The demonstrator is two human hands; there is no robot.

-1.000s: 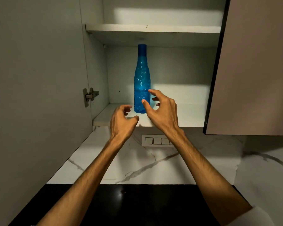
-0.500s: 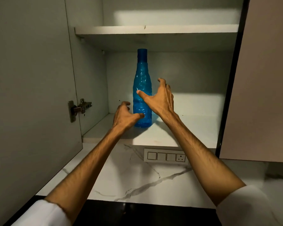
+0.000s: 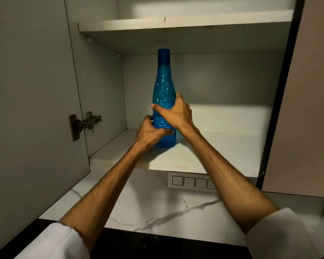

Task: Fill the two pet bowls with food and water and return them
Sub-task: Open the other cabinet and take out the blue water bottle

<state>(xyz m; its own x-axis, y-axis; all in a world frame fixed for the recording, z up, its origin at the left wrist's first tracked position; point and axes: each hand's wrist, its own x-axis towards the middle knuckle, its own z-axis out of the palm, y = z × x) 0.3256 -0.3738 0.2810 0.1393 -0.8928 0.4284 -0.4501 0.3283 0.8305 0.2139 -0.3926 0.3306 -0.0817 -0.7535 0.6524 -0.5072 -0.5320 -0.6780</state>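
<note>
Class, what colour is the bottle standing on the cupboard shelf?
Blue: the bottle is translucent blue with a darker blue cap, seen in the head view.

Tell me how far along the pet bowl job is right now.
Early stage. Done so far: the cabinet door stands open. In hand: both hands grip the blue bottle, which stands upright on the lower shelf, the right hand around its middle and the left hand near its base. Left: no bowls are in view, so nothing shows either one filled or returned.

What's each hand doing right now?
Left hand: grips the bottle low, near its base.
Right hand: grips the bottle at mid-height.
</note>
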